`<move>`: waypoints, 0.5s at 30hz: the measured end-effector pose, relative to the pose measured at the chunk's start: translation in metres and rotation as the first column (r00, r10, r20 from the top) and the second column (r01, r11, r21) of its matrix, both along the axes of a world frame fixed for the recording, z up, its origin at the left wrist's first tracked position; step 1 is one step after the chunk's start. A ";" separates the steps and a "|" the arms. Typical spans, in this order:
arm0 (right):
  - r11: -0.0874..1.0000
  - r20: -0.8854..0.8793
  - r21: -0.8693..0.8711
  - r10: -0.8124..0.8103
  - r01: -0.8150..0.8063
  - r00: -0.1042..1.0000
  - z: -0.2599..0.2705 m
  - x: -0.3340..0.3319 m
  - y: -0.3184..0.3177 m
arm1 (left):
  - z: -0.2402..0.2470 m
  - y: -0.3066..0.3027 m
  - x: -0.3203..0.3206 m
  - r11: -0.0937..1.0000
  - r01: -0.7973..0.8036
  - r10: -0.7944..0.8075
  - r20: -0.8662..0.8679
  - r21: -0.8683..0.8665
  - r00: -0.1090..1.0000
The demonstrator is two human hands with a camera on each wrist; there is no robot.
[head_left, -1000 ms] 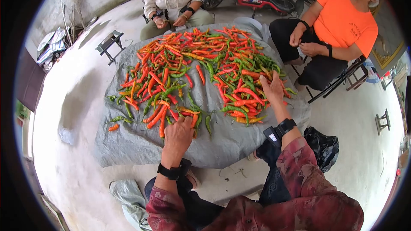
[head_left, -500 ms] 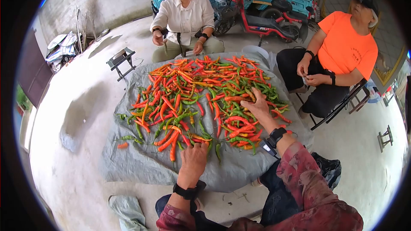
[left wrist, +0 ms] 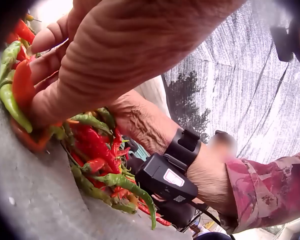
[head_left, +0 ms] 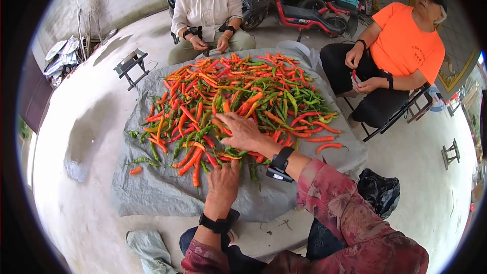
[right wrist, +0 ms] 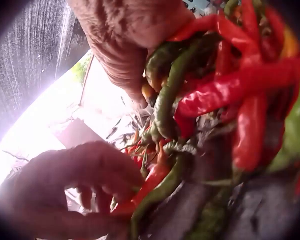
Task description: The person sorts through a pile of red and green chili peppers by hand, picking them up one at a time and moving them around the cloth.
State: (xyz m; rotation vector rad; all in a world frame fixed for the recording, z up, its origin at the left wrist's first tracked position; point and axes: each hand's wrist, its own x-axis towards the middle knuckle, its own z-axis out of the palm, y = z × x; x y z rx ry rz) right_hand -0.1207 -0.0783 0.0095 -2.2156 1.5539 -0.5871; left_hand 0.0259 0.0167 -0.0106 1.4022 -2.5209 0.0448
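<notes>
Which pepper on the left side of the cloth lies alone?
The short orange pepper at front left: bare cloth surrounds it, while the green peppers beyond lie bunched.

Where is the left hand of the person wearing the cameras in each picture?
Head: the left hand is below the middle, at the near edge of the chili peppers.
Left wrist: the left hand looms large, top left.
Right wrist: the left hand is lower left.
Shared landmark: chili peppers, in all three.

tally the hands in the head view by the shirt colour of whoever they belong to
Red patterned shirt: 2, left hand and right hand
Pale shirt: 2 hands
Orange shirt: 2 hands
Total: 6
</notes>
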 end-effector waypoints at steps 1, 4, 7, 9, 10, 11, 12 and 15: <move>0.998 -0.046 -0.034 0.047 -0.049 0.998 -0.001 0.003 0.007 | -0.001 0.001 0.001 1.000 0.005 -0.004 0.009 -0.009 1.000; 0.986 -0.125 -0.005 0.167 -0.169 0.978 0.005 0.002 0.025 | -0.006 0.001 0.002 0.999 0.006 -0.007 -0.015 -0.036 1.000; 0.976 0.054 -0.104 0.197 -0.190 0.979 0.007 -0.010 0.036 | -0.004 0.002 0.004 0.999 0.017 -0.019 -0.044 -0.042 0.999; 0.987 0.060 -0.133 0.103 -0.095 0.993 0.011 -0.030 0.037 | -0.004 0.005 0.006 0.999 0.030 -0.032 -0.047 -0.036 0.998; 0.986 0.074 -0.166 0.004 0.009 0.997 0.013 -0.043 0.037 | -0.004 0.006 0.006 0.999 0.018 -0.021 -0.065 -0.045 0.998; 0.981 0.009 -0.129 -0.142 0.142 0.990 0.012 -0.057 0.035 | -0.003 0.006 0.006 0.998 0.005 -0.010 -0.083 -0.056 0.996; 0.956 -0.058 -0.101 -0.282 0.275 0.958 0.007 -0.073 0.032 | -0.001 0.006 0.006 0.998 0.002 -0.007 -0.086 -0.061 0.996; 0.816 -0.185 0.211 -0.507 0.538 0.842 -0.018 -0.109 0.024 | 0.012 0.012 0.006 0.998 -0.030 0.025 -0.106 -0.048 0.994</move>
